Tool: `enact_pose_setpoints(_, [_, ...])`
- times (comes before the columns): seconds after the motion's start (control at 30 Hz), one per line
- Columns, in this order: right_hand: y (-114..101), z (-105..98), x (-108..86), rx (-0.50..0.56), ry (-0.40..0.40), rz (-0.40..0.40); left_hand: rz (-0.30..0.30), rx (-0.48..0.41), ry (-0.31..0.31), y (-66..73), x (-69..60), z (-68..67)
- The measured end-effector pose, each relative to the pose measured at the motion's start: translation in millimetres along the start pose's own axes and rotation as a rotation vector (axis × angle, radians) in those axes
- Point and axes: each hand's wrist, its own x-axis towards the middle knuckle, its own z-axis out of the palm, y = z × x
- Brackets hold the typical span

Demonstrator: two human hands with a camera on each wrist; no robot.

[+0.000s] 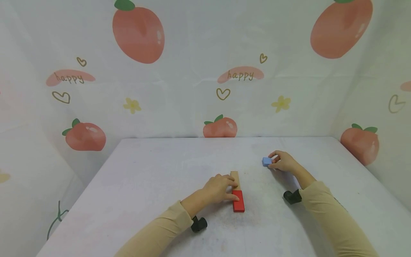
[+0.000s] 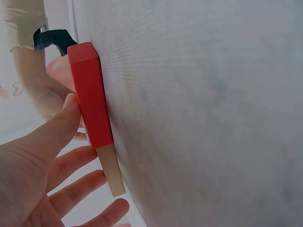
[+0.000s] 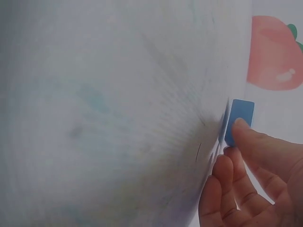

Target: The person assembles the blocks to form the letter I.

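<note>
Pinching a blue block (image 1: 266,161) in the grip of the right hand (image 1: 284,162), toward the far side of a white bench (image 1: 160,171).
The grip of the left hand (image 1: 216,188) is relaxed, thumb and fingers touching a red block (image 1: 239,206) and a wooden block (image 1: 235,175) placed end to end (red nearer the person, well apart from the blue).

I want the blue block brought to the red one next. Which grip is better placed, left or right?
Right, I'd judge: the right grip pinches the blue block, while the left grip is well away from it, at the red block and wood block.
</note>
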Motion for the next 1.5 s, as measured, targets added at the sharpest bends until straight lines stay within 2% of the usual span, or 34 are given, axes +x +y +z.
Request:
enact_pose_setpoints(0.63, [-16,0,-8.9,-0.020,-0.013,-0.034,-0.009,0.007,-0.010,0.5,0.7,1.2])
enact_pose_setpoints(1.07, [-23,4,-8.8,-0.031,-0.017,-0.067,-0.022,-0.001,-0.011,1.2,0.0,0.3])
enact_pose_setpoints(1.5, [-28,9,-7.5,-0.037,-0.020,-0.062,-0.013,-0.008,-0.007,0.2,0.5,0.1])
